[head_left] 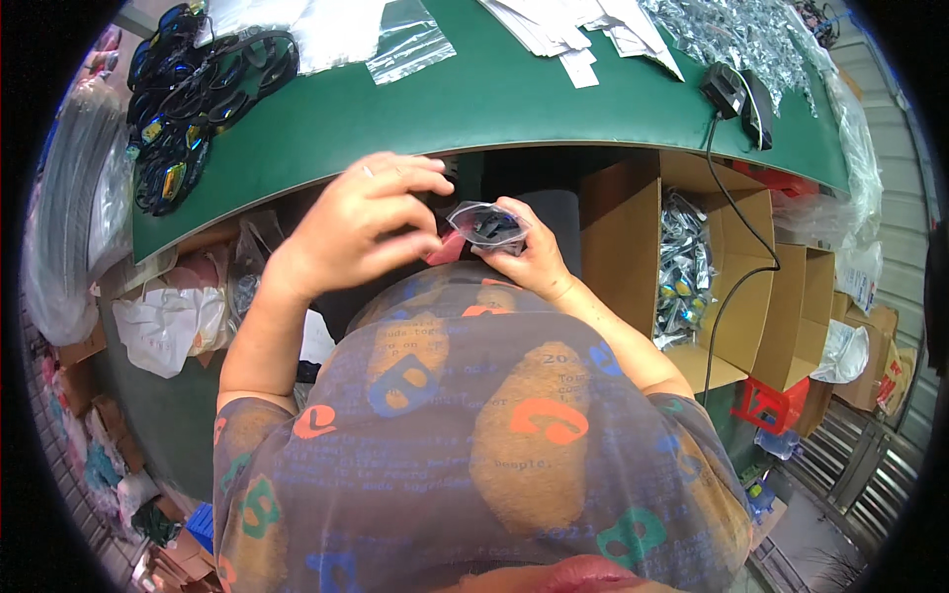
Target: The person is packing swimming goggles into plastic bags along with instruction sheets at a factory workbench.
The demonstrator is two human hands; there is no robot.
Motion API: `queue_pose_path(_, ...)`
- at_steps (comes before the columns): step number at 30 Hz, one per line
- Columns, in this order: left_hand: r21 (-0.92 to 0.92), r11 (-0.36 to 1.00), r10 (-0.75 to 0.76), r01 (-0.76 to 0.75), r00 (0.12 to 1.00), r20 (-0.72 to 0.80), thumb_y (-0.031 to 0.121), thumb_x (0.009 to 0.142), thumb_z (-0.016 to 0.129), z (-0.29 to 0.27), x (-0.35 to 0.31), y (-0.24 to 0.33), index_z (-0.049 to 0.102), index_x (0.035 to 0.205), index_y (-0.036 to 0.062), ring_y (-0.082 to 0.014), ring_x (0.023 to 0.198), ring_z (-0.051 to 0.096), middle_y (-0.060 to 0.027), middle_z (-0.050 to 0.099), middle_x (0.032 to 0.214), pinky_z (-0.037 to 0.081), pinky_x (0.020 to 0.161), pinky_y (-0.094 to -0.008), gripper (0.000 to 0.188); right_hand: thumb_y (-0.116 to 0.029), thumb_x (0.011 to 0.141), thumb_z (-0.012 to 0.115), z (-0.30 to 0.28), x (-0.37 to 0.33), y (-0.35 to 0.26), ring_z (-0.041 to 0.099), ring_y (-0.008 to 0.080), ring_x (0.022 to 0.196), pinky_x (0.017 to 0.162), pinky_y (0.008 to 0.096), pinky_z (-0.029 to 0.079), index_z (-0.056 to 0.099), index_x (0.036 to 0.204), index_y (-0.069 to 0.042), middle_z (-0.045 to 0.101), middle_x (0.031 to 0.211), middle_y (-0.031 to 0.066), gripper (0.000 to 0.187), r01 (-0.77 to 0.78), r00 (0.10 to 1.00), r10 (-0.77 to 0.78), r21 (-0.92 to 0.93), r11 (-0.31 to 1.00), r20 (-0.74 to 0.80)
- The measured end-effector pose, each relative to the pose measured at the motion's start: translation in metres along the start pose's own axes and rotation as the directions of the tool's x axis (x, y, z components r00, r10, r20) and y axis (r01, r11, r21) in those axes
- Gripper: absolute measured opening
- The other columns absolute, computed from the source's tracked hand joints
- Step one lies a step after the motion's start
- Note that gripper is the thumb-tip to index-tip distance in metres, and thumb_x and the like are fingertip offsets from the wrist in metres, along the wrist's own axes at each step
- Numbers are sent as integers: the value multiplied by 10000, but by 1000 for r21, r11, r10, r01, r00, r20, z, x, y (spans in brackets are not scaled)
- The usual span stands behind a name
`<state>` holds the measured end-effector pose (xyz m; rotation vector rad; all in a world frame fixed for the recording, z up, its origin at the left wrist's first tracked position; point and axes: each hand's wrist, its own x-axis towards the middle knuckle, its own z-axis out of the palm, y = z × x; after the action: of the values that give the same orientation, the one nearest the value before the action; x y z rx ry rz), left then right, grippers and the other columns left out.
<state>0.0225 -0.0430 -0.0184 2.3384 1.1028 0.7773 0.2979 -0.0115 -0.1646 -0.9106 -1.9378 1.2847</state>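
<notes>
a grey printed fabric shirt (460, 474) is looming closest; the right hand (534, 254) is gripping a clear plastic bag (488, 228), the left hand (371, 222) hovering loosely open nearby.

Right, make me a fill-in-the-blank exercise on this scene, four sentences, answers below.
1. The clear plastic bag is held in the person's ____ hand.
2. The tabletop is coloured ____.
3. The heap of dark eyewear lies at the table's ____ end.
4. The open box is made of brown ____.

Missing words: right; green; left; cardboard.
</notes>
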Motion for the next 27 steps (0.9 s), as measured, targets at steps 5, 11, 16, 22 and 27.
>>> queue_pose_path(5,-85,996,-31,28,999,-36,259,709,896,56,9,5,705,1062,93,-369,1304,562,-188,578,1413,450,1081,-469,434,-145,731,855,-1,3,-1,687,317,1084,902,388,561,546,1337,-72,671,1214,140,684,17,1000,-17,8,1000,19)
queue_pose_path(11,-226,973,-70,37,987,-141,80,805,792,80,18,-2,735,922,38,-320,1059,702,-137,736,1122,559,915,-403,137,-213,755,873,-7,-5,-4,686,293,1088,919,382,553,433,1468,-44,664,1242,156,855,-8,997,7,12,1000,73)
queue_pose_path(16,-469,868,-198,162,980,-29,59,838,787,87,18,-7,761,976,24,-254,902,731,-126,760,982,577,801,-347,144,-302,929,719,-23,-9,-5,588,260,1232,1086,373,432,375,1525,0,612,1302,143,751,-99,994,71,385,918,86)
queue_pose_path(22,-543,807,-253,232,967,36,55,865,782,89,30,-4,762,979,9,-200,890,720,-112,750,984,568,765,-300,124,-182,973,675,-70,-7,-34,627,221,1058,943,326,487,701,1125,6,662,1101,97,243,71,997,-67,140,988,-33)
queue_pose_path(27,-507,841,-218,191,976,7,133,893,759,93,37,-7,759,960,36,-190,876,706,-69,741,959,559,765,-313,117,-93,937,719,-75,-1,-43,647,191,951,844,293,512,722,1018,2,673,998,73,125,70,997,-68,61,996,-41)
